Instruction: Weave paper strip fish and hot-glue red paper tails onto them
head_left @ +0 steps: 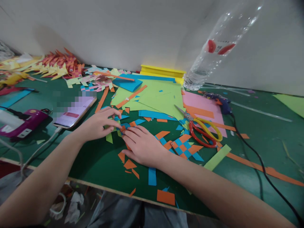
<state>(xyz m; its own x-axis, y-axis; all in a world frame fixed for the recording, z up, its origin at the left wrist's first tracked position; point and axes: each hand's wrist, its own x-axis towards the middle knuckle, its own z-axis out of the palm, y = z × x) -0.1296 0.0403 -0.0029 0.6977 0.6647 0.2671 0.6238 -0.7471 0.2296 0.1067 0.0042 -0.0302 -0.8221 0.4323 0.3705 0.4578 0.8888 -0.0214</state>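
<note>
A woven fish (129, 125) of blue and orange paper strips lies on the green table, partly covered by my hands. My left hand (102, 122) reaches it from the left with fingers spread, the index fingertip on its edge. Flat over its near side rests my right hand (143, 144), fingers stretched out and tips close to the left index finger. What lies beneath that palm is hidden. To its right is another checkered paper fish (183, 146) with a small eye. Orange scraps (129, 164) and a blue strip (152, 176) lie nearer the table edge.
Scissors (203, 129) with red and yellow handles lie open at right, near a glue gun (219, 102) with a trailing black cord. Green paper sheets (154, 96) and a tilted plastic bottle (213, 50) are behind. A phone (75, 110) on a cable and a purple power strip (26, 123) lie left.
</note>
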